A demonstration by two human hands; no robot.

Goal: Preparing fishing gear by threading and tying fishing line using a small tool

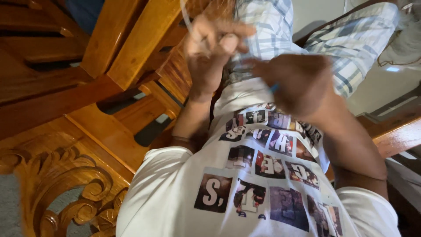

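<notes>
Cord (186,17), thin and pale, pinched in left hand (210,41) fingers; right hand (294,81) blurred, grip unclear.

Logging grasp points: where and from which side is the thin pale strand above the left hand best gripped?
Probably the short stretch of thin pale strand just above the left hand, pinched from the person's right: it is slender and runs upward, and wooden furniture crowds its other side.
</notes>
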